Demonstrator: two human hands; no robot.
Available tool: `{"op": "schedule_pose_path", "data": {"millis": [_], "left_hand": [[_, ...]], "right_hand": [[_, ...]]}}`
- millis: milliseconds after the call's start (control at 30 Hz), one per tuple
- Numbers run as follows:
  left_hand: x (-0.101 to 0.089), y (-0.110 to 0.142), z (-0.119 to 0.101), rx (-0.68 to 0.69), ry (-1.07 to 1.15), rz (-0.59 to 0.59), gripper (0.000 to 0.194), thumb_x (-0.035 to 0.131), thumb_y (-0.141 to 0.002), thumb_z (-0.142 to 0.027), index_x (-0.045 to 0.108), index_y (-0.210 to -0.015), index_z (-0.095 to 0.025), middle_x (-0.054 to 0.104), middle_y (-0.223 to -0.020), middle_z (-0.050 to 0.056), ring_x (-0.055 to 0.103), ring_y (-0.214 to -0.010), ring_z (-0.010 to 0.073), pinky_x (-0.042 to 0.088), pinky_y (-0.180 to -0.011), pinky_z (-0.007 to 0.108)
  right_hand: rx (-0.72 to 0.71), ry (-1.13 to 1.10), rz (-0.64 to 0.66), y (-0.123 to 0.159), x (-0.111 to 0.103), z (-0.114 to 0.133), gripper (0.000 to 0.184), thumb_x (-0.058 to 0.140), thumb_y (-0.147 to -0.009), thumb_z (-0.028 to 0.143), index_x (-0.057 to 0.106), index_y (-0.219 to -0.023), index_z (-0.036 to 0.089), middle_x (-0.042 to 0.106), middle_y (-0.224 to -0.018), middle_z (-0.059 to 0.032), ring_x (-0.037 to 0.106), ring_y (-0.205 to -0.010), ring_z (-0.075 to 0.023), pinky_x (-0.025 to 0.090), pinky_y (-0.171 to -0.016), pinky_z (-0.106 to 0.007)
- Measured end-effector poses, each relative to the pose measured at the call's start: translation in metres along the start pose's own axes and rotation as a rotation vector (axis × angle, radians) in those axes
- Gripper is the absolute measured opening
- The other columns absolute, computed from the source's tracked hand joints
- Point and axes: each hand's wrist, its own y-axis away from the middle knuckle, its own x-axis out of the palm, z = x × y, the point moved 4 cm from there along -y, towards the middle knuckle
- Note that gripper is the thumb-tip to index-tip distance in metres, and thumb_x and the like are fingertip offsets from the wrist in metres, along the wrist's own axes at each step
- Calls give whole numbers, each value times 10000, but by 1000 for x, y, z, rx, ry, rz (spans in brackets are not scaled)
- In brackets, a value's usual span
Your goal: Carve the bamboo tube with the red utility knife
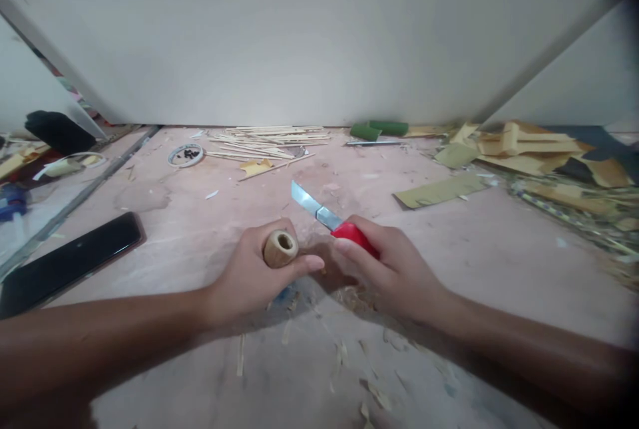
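My left hand is closed around a short hollow bamboo piece, its open end facing up towards me. My right hand grips a knife by its red handle, and the steel blade points up and to the left, away from the bamboo. Both hands rest low over the pinkish work surface, with thin wood shavings scattered under and in front of them.
A black phone lies at the left. Further back are a pile of thin bamboo sticks, a small round lid with dark bits, a green roll and a heap of yellowish cardboard scraps at the right.
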Motion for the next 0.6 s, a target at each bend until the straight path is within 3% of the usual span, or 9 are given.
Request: {"op": "schedule_pose_path", "data": {"millis": [167,300,600], "left_hand": [[-3,2,-1,68,-11,81,363,852,-806,-385,544,-835,-193,544,-720,-41,492,-621,103,409,-578,222],[-5,2,0,59,24,132,410,852,-816,-345,520,-1024,-225,564,-773,-48,531,-662,109,429,-595,207],[-2,1,-6,114,58,145,442,840,-826,-249,483,-1085,-261,589,-883,-46,557,-715,103,459,-644,202]], "right_hand": [[-59,-31,22,0,-3,5,362,565,-1032,481,583,-801,203,597,-664,34,519,-596,-134,380,-575,-267],[-92,11,62,1,-2,6,359,580,-1026,473,574,-791,202,589,-656,35,514,-585,-131,366,-575,-264],[-174,160,162,2,4,11,318,607,-1009,451,593,-811,203,643,-702,2,565,-619,-151,338,-587,-261]]}}
